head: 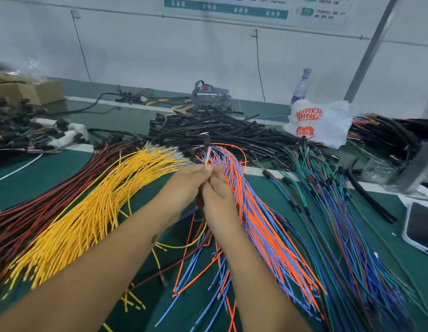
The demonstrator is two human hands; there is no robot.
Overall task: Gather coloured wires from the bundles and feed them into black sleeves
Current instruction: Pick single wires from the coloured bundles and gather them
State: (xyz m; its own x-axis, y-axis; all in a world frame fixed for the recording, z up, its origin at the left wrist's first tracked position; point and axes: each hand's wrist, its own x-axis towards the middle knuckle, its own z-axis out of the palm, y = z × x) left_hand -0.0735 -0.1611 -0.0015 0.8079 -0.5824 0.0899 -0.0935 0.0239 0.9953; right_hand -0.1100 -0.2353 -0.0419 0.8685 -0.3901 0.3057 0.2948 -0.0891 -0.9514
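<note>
My left hand [184,185] and my right hand [216,197] meet above the green table, both pinching a small gathered set of wires [206,157] whose tips stick up past the fingertips. A black sleeve [200,200] shows between the hands, mostly hidden by them. A yellow bundle [88,212] fans out to the left, with a red and dark bundle [40,200] beyond it. An orange and blue bundle [261,224] lies under my right hand. A heap of black sleeves [220,130] sits behind the bundles.
A blue-green wire bundle [340,224] spreads at the right. A white plastic bag [320,123] and a bottle [300,87] stand at the back right. A phone [418,226] lies at the right edge. A cardboard box [28,89] sits at the back left.
</note>
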